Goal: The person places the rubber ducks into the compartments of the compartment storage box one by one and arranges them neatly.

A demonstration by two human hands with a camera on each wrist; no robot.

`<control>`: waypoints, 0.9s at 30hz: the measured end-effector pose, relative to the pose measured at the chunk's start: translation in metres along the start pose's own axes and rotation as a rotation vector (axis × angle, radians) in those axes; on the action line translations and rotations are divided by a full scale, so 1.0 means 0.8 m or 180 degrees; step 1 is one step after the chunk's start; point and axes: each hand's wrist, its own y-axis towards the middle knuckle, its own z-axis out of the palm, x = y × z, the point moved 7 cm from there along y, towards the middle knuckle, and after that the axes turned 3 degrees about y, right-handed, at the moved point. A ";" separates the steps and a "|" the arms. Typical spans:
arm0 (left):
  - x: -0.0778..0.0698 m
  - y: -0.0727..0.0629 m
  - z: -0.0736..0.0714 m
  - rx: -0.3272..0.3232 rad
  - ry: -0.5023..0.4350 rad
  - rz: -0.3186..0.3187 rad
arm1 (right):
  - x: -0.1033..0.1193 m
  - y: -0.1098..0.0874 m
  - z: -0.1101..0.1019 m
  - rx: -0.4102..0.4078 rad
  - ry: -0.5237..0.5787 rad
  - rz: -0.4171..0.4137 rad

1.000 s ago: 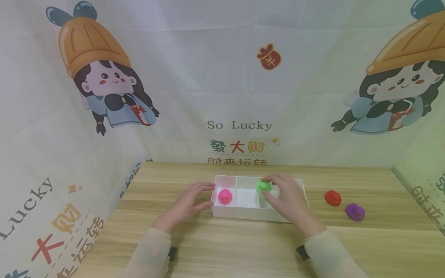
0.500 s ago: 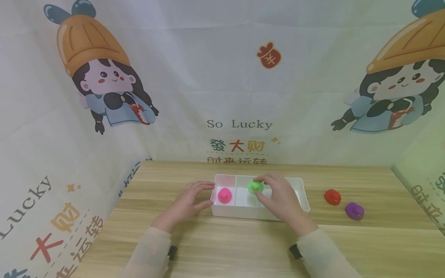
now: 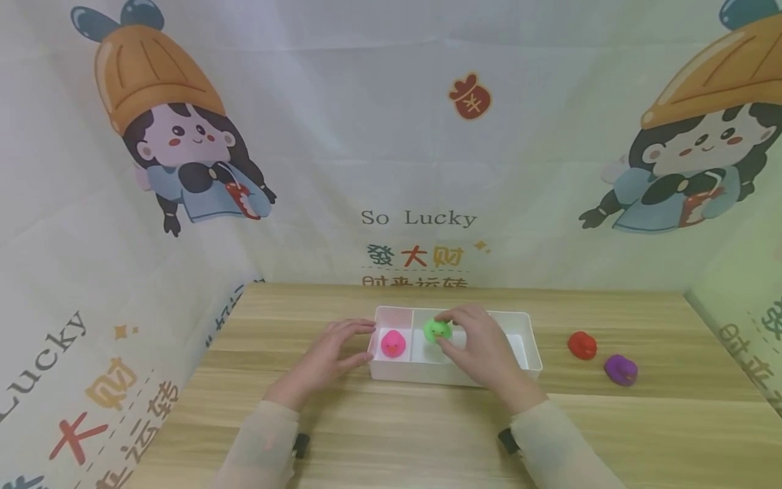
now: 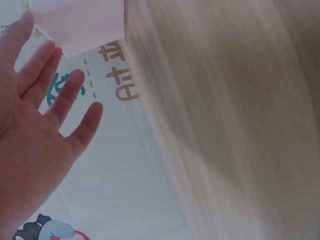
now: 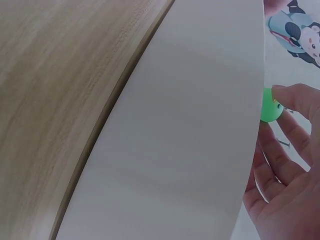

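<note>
My right hand pinches a green toy duck between thumb and fingers, just over the middle compartment of a white divided box. In the right wrist view, the box's wall partly hides the green duck. A pink toy duck sits in the left compartment. At the box's left end, my left hand touches the wall with fingers extended. The left wrist view has those fingers spread out beside a corner of the box.
Right of the box, a red toy duck and a purple toy duck lie on the wooden table. A printed cloth hangs behind the table and along both sides.
My right hand has carried the green duck leftward, from the divider beside the right compartment to above the middle one. My left hand has stayed at the box's left end.
</note>
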 end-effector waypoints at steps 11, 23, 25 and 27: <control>-0.001 0.001 0.000 0.0007 0.0023 -0.0034 | 0.001 0.002 0.008 0.0218 -0.0058 -0.0031; -0.002 -0.001 -0.002 -0.0019 0.0027 0.0007 | 0.001 0.012 0.023 0.0438 -0.0273 -0.0180; -0.002 -0.001 -0.002 -0.0012 0.0032 -0.0005 | 0.000 0.014 0.026 0.0486 -0.0313 -0.0181; 0.000 -0.001 -0.001 -0.0001 0.0023 -0.0025 | 0.000 0.015 0.030 0.0547 -0.0328 -0.0170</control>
